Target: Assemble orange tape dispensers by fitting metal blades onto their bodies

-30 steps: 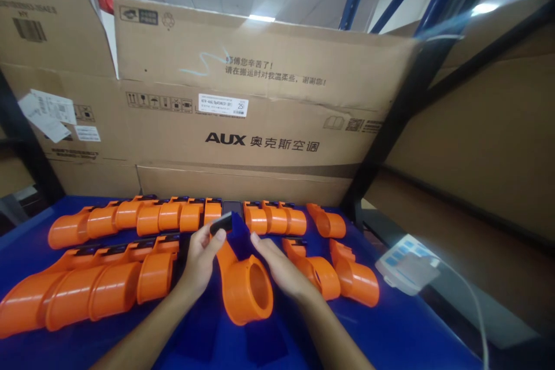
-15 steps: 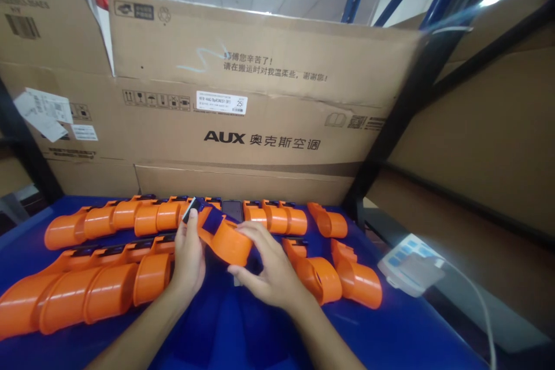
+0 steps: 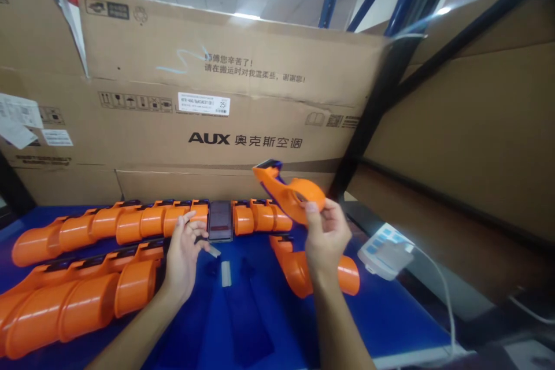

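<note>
My right hand [image 3: 327, 237] holds up an orange tape dispenser [image 3: 310, 188], thumb and fingers pinching its round end. The dispenser is tilted, with its dark-tipped end pointing up and left. My left hand [image 3: 186, 257] is apart from it, fingers loosely spread and holding nothing that I can make out. Just beyond those fingertips is a small pale strip [image 3: 213, 251]; another pale strip [image 3: 226, 273] lies on the blue table [image 3: 208, 335]. Orange dispensers in a back row [image 3: 104, 222] and a front row [image 3: 91, 303] lie left of my left hand.
A dark phone-like device [image 3: 220, 221] lies between back-row dispensers, with several more [image 3: 254, 218] right of it. Other dispensers [image 3: 295, 272] sit partly behind my right hand. A white device with a cable [image 3: 385, 251] is at right. A cardboard wall [image 3: 243, 110] stands behind.
My left hand has let go of the tape dispenser. My right hand has carried it up and to the right. The view has shifted slightly.
</note>
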The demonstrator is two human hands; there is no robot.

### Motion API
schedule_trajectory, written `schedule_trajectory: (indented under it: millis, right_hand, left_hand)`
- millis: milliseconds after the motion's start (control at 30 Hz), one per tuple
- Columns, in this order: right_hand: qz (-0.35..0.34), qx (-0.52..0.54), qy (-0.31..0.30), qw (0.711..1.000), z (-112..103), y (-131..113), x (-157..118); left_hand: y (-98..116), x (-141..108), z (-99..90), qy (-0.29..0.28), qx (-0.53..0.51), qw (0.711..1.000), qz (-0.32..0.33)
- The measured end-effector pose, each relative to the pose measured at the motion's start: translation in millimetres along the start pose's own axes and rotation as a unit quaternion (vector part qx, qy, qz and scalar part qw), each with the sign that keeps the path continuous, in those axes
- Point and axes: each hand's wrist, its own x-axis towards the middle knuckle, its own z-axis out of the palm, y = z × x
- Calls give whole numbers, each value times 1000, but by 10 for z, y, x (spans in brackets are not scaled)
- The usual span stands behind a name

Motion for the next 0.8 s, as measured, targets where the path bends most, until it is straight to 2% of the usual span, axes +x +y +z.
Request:
schedule_trajectory:
  millis: [67, 133, 233, 300, 567, 800]
  right_hand:
    - [30, -23, 41, 998, -100, 71, 167]
    - [81, -117, 53, 988, -197, 143, 273]
    - [128, -318, 12, 939, -298, 213, 326]
    - [143, -391, -24, 909, -323, 230, 325]
    - [174, -499, -125, 840, -303, 309, 350]
    - [187, -526, -188, 808, -320, 390, 368]
  left_hand:
    - [-4, -7, -5, -16, -5, 1000, 5]
    - [-5, -22, -3, -29, -6, 1000, 11]
    - [3, -45, 3, -33, -8, 999, 13]
    - [11, -49, 5, -28, -11, 999, 10]
    - [20, -31, -3, -30, 5, 999, 12]
    - [14, -49, 1, -22, 26, 999, 24]
